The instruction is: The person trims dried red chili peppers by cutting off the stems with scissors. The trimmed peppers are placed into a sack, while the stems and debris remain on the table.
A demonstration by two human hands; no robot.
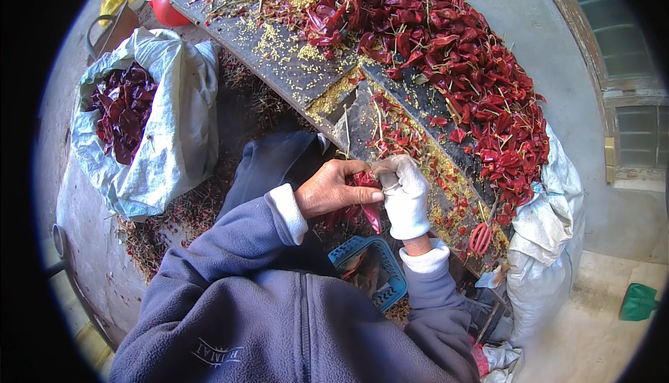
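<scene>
A dried red chili pepper (371, 217) hangs between my two hands, its pointed end downward. My bare left hand (330, 187) grips it between thumb and fingers. On my right hand (403, 195) is a white knit glove, and its bent fingers pinch the pepper's upper end; the exact spot is covered by the fingers. Both hands are over the near edge of a dark board table (232, 28). Just beyond them lie red pepper scraps (400, 140) and yellow seeds (439, 166). A big heap of dried red peppers (454, 59) covers the table's far side.
Red-handled scissors (480, 239) lie at the table's right end. A blue plastic basket (399, 278) stands below my hands. To the left, an open woven sack (193, 96) holds dark peppers (125, 111). Another white sack (541, 273) leans at the right. Stem litter (193, 234) covers the floor.
</scene>
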